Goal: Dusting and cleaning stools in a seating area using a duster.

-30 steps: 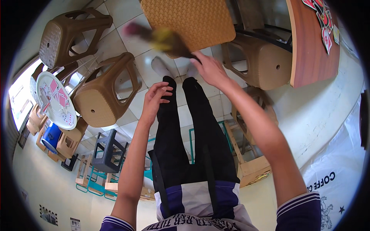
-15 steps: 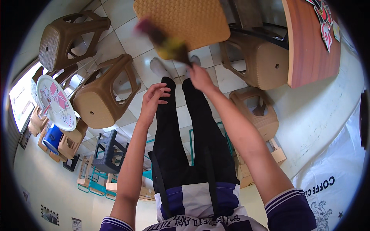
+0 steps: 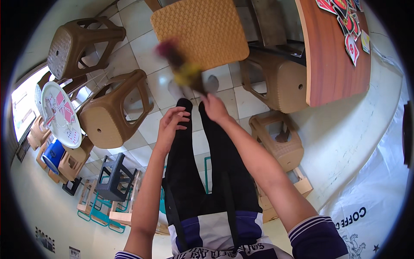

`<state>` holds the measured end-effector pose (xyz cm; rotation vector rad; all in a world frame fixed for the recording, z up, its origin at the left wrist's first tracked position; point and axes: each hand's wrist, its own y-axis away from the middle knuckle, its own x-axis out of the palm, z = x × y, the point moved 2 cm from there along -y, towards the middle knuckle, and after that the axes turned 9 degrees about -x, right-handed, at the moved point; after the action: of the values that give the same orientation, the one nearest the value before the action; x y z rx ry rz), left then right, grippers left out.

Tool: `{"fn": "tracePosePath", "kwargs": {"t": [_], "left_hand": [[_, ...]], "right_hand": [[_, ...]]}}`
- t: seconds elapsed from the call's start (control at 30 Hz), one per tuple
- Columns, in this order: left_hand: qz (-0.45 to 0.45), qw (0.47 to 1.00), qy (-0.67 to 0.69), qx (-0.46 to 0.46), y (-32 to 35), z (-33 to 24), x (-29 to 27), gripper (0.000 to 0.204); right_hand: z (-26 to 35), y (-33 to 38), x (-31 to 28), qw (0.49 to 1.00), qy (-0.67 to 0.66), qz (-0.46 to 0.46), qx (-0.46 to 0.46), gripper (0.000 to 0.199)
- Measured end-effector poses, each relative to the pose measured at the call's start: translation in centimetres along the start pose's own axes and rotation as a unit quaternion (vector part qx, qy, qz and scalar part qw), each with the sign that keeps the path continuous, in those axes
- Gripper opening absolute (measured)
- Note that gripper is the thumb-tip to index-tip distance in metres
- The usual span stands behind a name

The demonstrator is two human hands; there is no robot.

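- Centrally, the bare right hand [image 3: 214, 110] is clasping the dark end of a motion-blurred, duster-like object with maroon and yellow sections [image 3: 185, 72], which is slanting toward the upper left from mid-frame.
- Left of it, the bare left hand [image 3: 174, 123] is hovering, released, fingers loosely curled.
- At top centre, a tan, woven-textured, squarish furniture top [image 3: 205, 30] is showing behind the object.
- At upper right, colourful playing cards [image 3: 351, 48] are lying on a reddish-brown wooden table [image 3: 325, 69].

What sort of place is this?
Probably a casual eatery or games room, judging by the many brown plastic stools, playing cards on a round white tabletop, and more cards on a wood-grain table.
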<state>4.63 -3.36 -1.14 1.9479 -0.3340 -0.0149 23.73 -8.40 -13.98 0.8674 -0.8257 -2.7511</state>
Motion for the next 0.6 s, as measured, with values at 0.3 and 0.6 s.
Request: {"fn": "tracePosePath", "kwargs": {"t": [0.3, 0.6], "left_hand": [[0.015, 1.0, 0.01, -0.012, 1.0, 1.3, -1.2, 0.032], [0.017, 0.999, -0.007, -0.032, 1.8, 2.3, -3.3, 0.03]], "right_hand": [[-1.9, 2.1, -2.4, 0.962, -0.082, -0.235, 0.112, 0.038], [1.7, 2.6, 1.3, 0.981, 0.038, -0.056, -0.184, 0.023]]}}
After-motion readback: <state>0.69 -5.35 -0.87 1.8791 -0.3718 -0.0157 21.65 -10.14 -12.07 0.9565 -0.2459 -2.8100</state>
